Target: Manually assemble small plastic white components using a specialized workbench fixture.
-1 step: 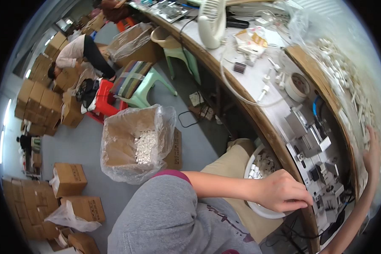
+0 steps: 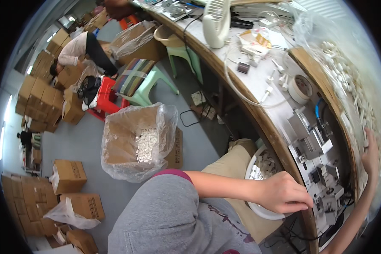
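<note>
My left hand [image 2: 288, 194] is closed, fingers curled and tips pressed together, at the bench's wooden front edge beside a metal fixture [image 2: 326, 178]. Anything between those fingertips is hidden. At the far right, my right hand [image 2: 370, 154] reaches to a heap of white plastic parts [image 2: 355, 86] on clear plastic sheeting. Its fingers are stretched out, with the thumb apart from them. A small white piece shows close to the fingertips, and I cannot see that it is gripped. Below my left forearm, a round white tub [image 2: 248, 171] with small white parts sits by my leg.
A roll of tape [image 2: 300, 88], several loose white parts [image 2: 267, 93] and a white fan [image 2: 216, 25] stand on the bench. A wooden board [image 2: 315, 74] borders the heap. On the floor are a plastic-lined carton [image 2: 114, 144] and a green stool [image 2: 156, 84]. A person [image 2: 76, 51] bends over cartons behind.
The whole view has shifted slightly, with the bench items sitting a little to the right. Both hands keep nearly the same place and pose.
</note>
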A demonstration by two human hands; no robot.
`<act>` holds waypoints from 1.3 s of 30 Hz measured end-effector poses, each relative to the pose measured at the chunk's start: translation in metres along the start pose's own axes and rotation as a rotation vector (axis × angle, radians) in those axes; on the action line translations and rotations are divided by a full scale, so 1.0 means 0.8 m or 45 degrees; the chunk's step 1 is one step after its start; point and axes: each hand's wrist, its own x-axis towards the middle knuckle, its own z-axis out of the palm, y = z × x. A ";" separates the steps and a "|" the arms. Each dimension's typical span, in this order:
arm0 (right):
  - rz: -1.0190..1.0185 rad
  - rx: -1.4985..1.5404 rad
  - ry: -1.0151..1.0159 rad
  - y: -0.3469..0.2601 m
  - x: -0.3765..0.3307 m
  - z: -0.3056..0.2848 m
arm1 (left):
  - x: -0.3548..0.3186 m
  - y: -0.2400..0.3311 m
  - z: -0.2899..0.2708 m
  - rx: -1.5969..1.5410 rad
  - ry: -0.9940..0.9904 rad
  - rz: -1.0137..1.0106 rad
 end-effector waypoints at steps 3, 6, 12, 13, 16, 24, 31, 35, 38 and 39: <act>-0.108 0.001 0.036 0.016 0.023 0.036 | -0.012 0.006 -0.003 -0.005 0.031 0.024; -0.102 0.169 0.061 0.039 0.036 0.051 | -0.016 0.002 0.000 -0.017 0.029 0.020; -0.135 0.426 0.047 -0.003 0.040 0.038 | -0.013 0.003 0.000 -0.016 0.012 0.004; -0.210 0.348 0.102 -0.001 0.039 0.033 | -0.011 0.003 0.001 -0.021 0.017 0.017; -0.294 0.084 0.105 0.011 0.041 0.019 | -0.010 0.003 0.003 -0.016 0.036 0.036; -0.212 0.296 -0.003 0.036 0.035 0.035 | -0.013 0.002 0.003 0.010 0.043 0.067; -0.130 0.163 -0.184 0.034 0.035 0.023 | -0.015 0.002 -0.003 0.016 0.066 0.065; -0.101 0.136 -0.027 0.027 0.025 0.021 | -0.019 0.005 -0.009 0.014 0.069 0.055; -0.217 0.156 0.310 0.043 0.022 0.019 | -0.020 0.007 -0.015 0.004 0.072 0.056; -0.196 0.166 0.353 0.042 0.022 0.015 | -0.021 0.007 -0.018 0.007 0.077 0.053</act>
